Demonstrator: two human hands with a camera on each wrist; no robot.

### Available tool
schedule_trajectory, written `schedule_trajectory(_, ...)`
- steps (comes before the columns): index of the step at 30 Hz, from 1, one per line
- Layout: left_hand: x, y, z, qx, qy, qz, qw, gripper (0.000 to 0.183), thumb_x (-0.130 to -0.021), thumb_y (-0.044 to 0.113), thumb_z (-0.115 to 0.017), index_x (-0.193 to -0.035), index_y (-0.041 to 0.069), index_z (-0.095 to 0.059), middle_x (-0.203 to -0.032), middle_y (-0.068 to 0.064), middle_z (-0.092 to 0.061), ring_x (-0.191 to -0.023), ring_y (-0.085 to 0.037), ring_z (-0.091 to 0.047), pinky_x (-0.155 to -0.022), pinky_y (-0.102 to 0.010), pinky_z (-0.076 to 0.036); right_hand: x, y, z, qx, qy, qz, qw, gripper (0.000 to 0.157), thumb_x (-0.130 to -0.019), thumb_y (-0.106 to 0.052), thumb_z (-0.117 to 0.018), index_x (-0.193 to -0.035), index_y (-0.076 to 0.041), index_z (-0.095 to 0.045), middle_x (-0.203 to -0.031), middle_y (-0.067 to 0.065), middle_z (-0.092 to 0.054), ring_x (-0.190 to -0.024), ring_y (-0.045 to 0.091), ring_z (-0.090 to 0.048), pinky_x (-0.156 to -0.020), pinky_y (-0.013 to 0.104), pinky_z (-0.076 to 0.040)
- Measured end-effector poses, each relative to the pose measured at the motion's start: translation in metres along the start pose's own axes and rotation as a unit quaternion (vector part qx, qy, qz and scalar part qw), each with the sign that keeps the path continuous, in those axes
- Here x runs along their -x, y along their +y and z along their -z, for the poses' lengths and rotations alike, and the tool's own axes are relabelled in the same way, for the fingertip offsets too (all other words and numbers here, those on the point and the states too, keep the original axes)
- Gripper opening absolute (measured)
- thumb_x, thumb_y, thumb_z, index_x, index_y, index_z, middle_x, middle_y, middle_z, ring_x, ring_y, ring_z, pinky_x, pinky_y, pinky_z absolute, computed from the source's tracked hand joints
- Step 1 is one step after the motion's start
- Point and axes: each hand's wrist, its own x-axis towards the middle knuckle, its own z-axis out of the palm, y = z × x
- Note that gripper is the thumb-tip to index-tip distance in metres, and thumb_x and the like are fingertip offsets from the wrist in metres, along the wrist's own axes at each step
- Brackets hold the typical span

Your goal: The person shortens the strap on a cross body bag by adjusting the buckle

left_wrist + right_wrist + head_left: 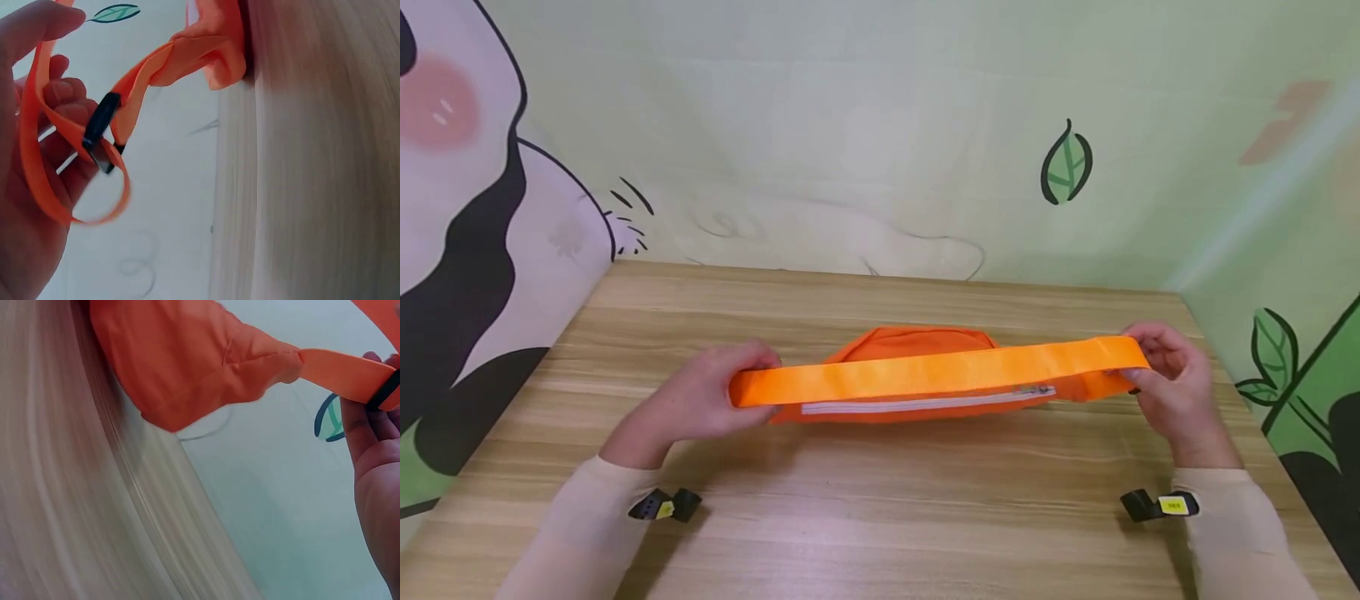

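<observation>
An orange waist bag (925, 337) sits low over the wooden tabletop, its white zipper (925, 406) facing the near side. Its lighter orange strap (940, 372) is stretched from side to side in front of the bag. My left hand (703, 400) grips the strap's left end between thumb and fingers. In the left wrist view, a black buckle (101, 119) hangs by those fingers, with a loop of webbing below. My right hand (1187, 400) pinches the strap's right end, where a black slider (384, 390) shows in the right wrist view.
The wooden table (880, 517) reaches back to a pale green wall sheet (850, 150) with a printed panda and leaves. Each forearm wears a black wrist strap, the left one (664, 505) and the right one (1159, 505) both above the table's near part.
</observation>
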Motion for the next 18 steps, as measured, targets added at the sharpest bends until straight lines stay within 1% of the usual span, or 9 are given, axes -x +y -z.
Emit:
schedule_trajectory(2,0.0016,-0.0003,-0.0001,0.036,0.011,0.002,0.9993,0.039,-0.079,0.003,-0.089,-0.113,0.012,-0.073,-0.104,0.002,-0.075,-0.089,-0.010,-0.062,-0.083,-0.025,-0.057,-0.0010,0.0015,0.0031,-0.040,-0.011,0.009,0.999,0.035,-0.098,0.023,-0.048,-0.122,0.006,-0.066,-0.113,0.012,-0.076,-0.100,0.019,-0.075,-0.091,0.026,-0.064)
schedule_trajectory(3,0.0021,-0.0003,-0.0006,0.054,0.021,-0.004,0.9983,0.040,-0.078,0.000,-0.088,-0.114,0.010,-0.073,-0.106,0.000,-0.075,-0.091,-0.010,-0.063,-0.086,-0.023,-0.057,-0.0014,0.0021,0.0045,-0.053,-0.016,0.012,0.998,0.034,-0.099,0.022,-0.047,-0.123,0.007,-0.065,-0.114,0.012,-0.075,-0.100,0.019,-0.075,-0.092,0.027,-0.064)
schedule_trajectory(5,0.0020,-0.0005,-0.0019,0.094,0.045,-0.026,0.9942,0.041,-0.076,-0.006,-0.087,-0.113,0.007,-0.074,-0.106,-0.004,-0.076,-0.093,-0.012,-0.064,-0.090,-0.020,-0.056,-0.0020,0.0032,0.0070,-0.080,-0.023,0.020,0.996,0.034,-0.100,0.022,-0.044,-0.123,0.008,-0.064,-0.114,0.013,-0.075,-0.101,0.020,-0.075,-0.093,0.027,-0.064)
schedule_trajectory(7,0.0002,-0.0006,-0.0034,0.115,0.071,-0.056,0.9893,0.042,-0.074,-0.009,-0.087,-0.112,0.005,-0.074,-0.105,-0.009,-0.077,-0.093,-0.013,-0.066,-0.092,-0.017,-0.056,-0.0019,0.0040,0.0084,-0.088,-0.025,0.026,0.995,0.035,-0.099,0.022,-0.041,-0.123,0.009,-0.064,-0.113,0.014,-0.075,-0.100,0.021,-0.075,-0.093,0.028,-0.064)
schedule_trajectory(9,-0.0021,-0.0004,-0.0041,0.122,0.092,-0.076,0.9853,0.043,-0.071,-0.010,-0.087,-0.110,0.003,-0.075,-0.103,-0.011,-0.077,-0.092,-0.013,-0.067,-0.091,-0.015,-0.056,-0.0015,0.0050,0.0095,-0.094,-0.026,0.031,0.995,0.035,-0.100,0.021,-0.039,-0.122,0.010,-0.064,-0.112,0.015,-0.076,-0.100,0.022,-0.076,-0.093,0.028,-0.064)
schedule_trajectory(12,-0.0040,-0.0002,-0.0040,0.126,0.113,-0.078,0.9825,0.044,-0.067,-0.011,-0.087,-0.107,0.002,-0.075,-0.100,-0.012,-0.076,-0.091,-0.011,-0.066,-0.088,-0.014,-0.055,-0.0014,0.0066,0.0089,-0.110,-0.020,0.034,0.993,0.035,-0.100,0.019,-0.038,-0.123,0.011,-0.064,-0.113,0.016,-0.076,-0.099,0.023,-0.076,-0.093,0.029,-0.064)
schedule_trajectory(14,-0.0038,-0.0001,-0.0041,0.122,0.117,-0.071,0.9831,0.044,-0.066,-0.010,-0.088,-0.106,0.002,-0.075,-0.099,-0.011,-0.075,-0.089,-0.010,-0.065,-0.086,-0.013,-0.055,-0.0019,0.0074,0.0079,-0.128,-0.019,0.037,0.991,0.034,-0.101,0.018,-0.039,-0.124,0.012,-0.064,-0.114,0.018,-0.076,-0.100,0.024,-0.076,-0.094,0.031,-0.064)
schedule_trajectory(18,-0.0025,-0.0012,-0.0049,0.123,0.112,-0.059,0.9843,0.046,-0.066,-0.008,-0.090,-0.107,0.003,-0.074,-0.099,-0.010,-0.074,-0.089,-0.010,-0.064,-0.087,-0.014,-0.055,-0.0038,0.0089,0.0052,-0.171,-0.017,0.043,0.984,0.032,-0.102,0.015,-0.041,-0.125,0.014,-0.063,-0.115,0.020,-0.075,-0.102,0.027,-0.076,-0.095,0.033,-0.064)
